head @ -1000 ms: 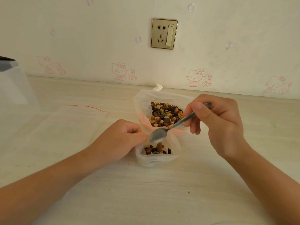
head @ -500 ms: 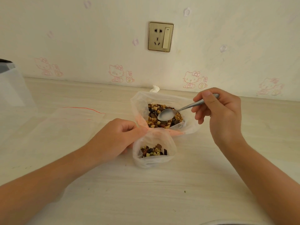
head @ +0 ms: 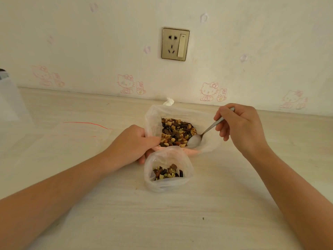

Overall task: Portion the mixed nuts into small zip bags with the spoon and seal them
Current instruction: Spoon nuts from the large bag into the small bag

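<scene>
Pinching the spoon near the top of its handle with the curled thumb and fingers of the right hand, clamped together on the metal. Long axis slanted from upper right at the hand down to lower left, bowl end pointing down and left, lying at the right edge of the mixed nuts inside the large bag. Curled shut on thin plastic, the fingers of the left hand, set where the large bag's left wall meets the far rim of the small zip bag; seemingly pinching the small one's rim, though the overlapping film blurs this. Small zip bag just in front of the large bag, touching its pink near edge, mouth open and facing up, a shallow layer of nuts at its bottom, resting on the pale table. Farther left, flat empty zip bags with red seal lines. Behind the large bag, a crumpled white wad at the foot of the wall, below a brass-coloured socket
</scene>
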### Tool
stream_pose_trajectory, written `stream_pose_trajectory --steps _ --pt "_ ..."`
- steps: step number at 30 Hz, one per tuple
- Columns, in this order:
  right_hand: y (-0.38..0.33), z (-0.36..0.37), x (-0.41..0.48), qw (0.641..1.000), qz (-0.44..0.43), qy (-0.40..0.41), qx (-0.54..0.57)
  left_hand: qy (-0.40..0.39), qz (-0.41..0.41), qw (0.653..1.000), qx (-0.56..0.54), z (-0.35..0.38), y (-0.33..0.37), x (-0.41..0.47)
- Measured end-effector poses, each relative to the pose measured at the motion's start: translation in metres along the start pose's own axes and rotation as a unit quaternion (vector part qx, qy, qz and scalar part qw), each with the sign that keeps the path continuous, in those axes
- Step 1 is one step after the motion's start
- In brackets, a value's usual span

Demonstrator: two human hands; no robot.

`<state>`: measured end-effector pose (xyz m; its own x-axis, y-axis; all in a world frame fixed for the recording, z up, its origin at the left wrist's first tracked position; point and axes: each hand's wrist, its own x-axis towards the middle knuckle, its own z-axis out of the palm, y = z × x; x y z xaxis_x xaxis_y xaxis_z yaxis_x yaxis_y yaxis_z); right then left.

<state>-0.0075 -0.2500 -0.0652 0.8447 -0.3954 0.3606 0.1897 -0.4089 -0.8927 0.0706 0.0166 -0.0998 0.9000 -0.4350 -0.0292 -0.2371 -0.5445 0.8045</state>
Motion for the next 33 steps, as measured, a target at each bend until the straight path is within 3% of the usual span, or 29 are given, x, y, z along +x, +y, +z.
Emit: stream_pose_trajectory --steps 6,13,24,33 --pt "-0.001 0.015 -0.008 0.997 0.045 -0.051 0.048 -0.003 0.0 0.998 -0.067 -0.003 -0.002 -0.004" --pt "0.0 0.028 -0.017 0.987 0.094 -0.05 0.12 -0.013 0.001 0.995 -0.097 -0.006 0.001 -0.006" --pt "0.001 0.037 -0.021 0.975 0.139 -0.094 0.148 -0.03 0.011 0.992 -0.123 -0.008 0.001 -0.008" --pt "0.003 0.033 -0.015 0.961 0.196 -0.031 0.191 -0.041 0.015 0.989 -0.139 -0.008 -0.003 -0.006"
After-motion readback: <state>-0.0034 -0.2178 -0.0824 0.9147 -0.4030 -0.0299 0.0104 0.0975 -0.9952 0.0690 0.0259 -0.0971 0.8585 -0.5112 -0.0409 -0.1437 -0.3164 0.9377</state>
